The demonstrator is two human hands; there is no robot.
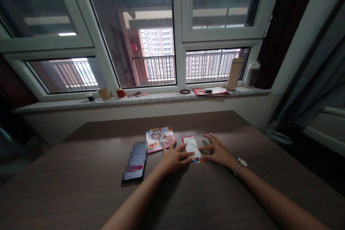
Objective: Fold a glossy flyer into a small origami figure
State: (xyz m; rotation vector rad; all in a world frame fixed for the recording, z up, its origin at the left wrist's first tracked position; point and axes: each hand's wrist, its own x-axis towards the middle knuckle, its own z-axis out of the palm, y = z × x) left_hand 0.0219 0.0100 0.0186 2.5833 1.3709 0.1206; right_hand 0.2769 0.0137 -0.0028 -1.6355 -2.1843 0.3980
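Note:
A small printed card [192,145], white with a red edge and a colourful lower strip, lies flat on the brown table [81,201]. My left hand [174,157] rests at its left side with fingers spread, some fingertips over the card's edge. From the right, my right hand [218,151] has its fingers apart, the tips at the card's right edge. Neither hand grips it. Just beyond my left hand is a glossy leaflet [159,137] with a picture of people and a price. A phone [134,163] with a blurred-out screen lies left of my left hand.
Along the stone windowsill [161,99] stand a paper cup [104,94], a red jar [120,92], a beaded bracelet [185,91], scissors [207,91] on red-and-white papers [219,91], a tan thermos [234,74] and a clear bottle [252,74]. Windows rise behind.

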